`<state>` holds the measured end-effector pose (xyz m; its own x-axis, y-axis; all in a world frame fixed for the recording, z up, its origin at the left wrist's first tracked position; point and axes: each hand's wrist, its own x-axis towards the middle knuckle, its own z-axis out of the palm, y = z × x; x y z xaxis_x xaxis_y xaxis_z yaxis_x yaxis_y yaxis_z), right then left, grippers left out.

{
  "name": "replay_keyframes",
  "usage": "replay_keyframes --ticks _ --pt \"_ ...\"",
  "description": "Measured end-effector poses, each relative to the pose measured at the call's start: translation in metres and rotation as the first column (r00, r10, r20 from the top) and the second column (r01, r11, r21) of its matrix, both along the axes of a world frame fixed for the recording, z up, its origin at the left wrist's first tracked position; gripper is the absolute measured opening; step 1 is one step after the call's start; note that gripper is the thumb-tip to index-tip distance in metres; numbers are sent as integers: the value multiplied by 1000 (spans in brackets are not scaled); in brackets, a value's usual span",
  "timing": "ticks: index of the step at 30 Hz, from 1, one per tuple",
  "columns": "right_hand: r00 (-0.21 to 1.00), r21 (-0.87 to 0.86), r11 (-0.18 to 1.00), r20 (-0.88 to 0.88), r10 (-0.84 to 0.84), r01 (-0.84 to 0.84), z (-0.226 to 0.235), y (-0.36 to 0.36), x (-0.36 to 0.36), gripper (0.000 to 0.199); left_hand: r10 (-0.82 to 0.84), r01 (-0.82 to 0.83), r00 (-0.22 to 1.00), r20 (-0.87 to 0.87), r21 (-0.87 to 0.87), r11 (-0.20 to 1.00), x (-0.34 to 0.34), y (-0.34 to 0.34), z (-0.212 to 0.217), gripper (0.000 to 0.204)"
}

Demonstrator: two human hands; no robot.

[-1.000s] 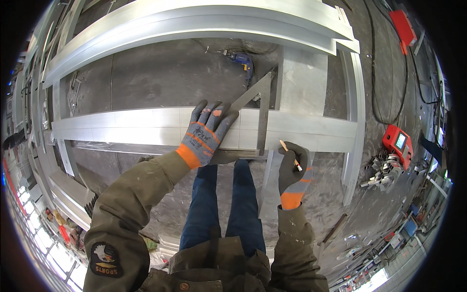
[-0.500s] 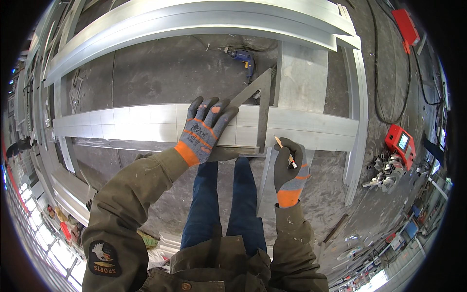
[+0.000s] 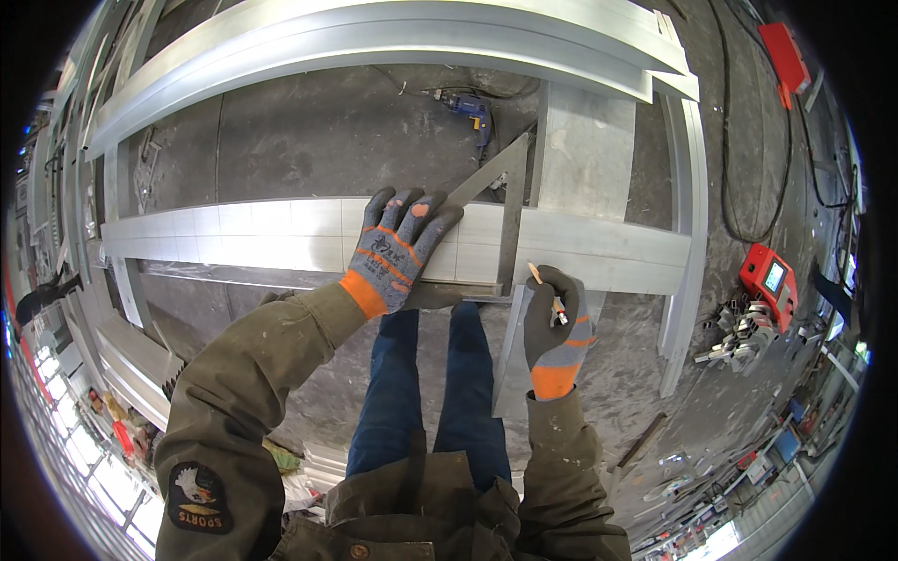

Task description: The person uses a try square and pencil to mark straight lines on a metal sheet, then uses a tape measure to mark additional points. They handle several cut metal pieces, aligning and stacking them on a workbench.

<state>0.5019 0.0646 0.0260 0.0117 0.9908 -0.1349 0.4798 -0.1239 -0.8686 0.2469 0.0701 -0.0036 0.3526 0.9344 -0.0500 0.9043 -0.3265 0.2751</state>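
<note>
The right hand (image 3: pixel 558 323) pinched a slim wooden pencil (image 3: pixel 535 274) in curled fingers, pale point toward the bar (image 3: pixel 599 251), likely for fine control. The left hand (image 3: pixel 393 251), fingers slightly spread, lay over the bar and part of the square (image 3: pixel 511 229), apparently to stop it slipping. The square, a flat, dull metal triangle, crossed the smooth, silvery bar, which bore thin lines. Beyond, a blue drill (image 3: pixel 465 106) lay on scuffed grey floor (image 3: pixel 271 140), short of long, glossy rails (image 3: pixel 374 42).
</note>
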Motion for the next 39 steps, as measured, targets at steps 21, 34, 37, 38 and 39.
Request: replay_keyframes --ticks 21,34,37,38,39 --pt "939 89 946 180 294 -313 14 -7 5 13 3 -3 1000 4 -2 1000 0 1 -2 109" --pt "993 50 997 109 45 -51 6 54 -21 12 27 -26 1000 8 -124 992 1 1 3 88" --pt "992 43 998 115 46 -51 1 53 -21 12 36 -33 999 24 -85 996 2 0 1 92" --pt "990 47 997 131 54 -61 -1 53 -20 12 31 -30 999 9 -51 998 2 0 1 97" --pt "989 56 996 133 67 -75 -3 53 -19 12 25 -25 1000 -6 -31 999 2 1 1 103"
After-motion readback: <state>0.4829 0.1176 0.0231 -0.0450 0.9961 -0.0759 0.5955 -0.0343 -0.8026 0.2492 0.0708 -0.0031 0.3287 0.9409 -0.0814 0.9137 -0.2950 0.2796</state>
